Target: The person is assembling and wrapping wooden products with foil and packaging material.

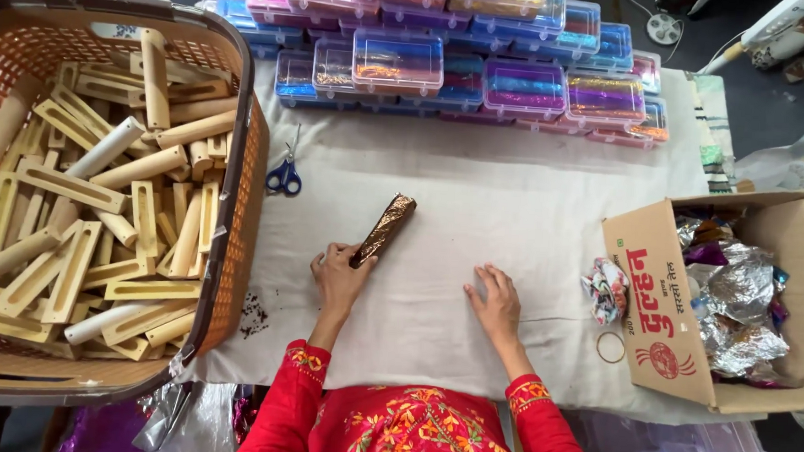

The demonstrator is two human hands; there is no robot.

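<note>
Here, largest thing first.
Work surface: a white cloth [477, 202] covers the table through the middle of the frame, and both my hands rest on it near the lower centre.
Basket: a big brown plastic basket [238, 199] fills the left side of the frame, heaped with pale wooden moulds [100, 219].
Box: an open cardboard box [659, 304] sits at the right edge, stuffed with crumpled foil sheets [737, 299].
Cases: clear plastic cases [447, 63] of coloured foil are stacked along the top centre.
Foil-wrapped stick: a brown-gold foil-wrapped stick [385, 227] lies slantwise on the cloth at centre, lower end towards me, upper end tilted up and to the right.
Left hand: my left hand [340, 273] pins the stick's lower end under thumb and fingertips, a narrow pinch; the rest of the stick reaches away above my fingers.
Right hand: my right hand [496, 304] lies flat with fingers spread, holding nothing, well apart to the right of the stick.
Scissors: blue-handled scissors [285, 172] lie just beside the basket, up and left of the stick.
</note>
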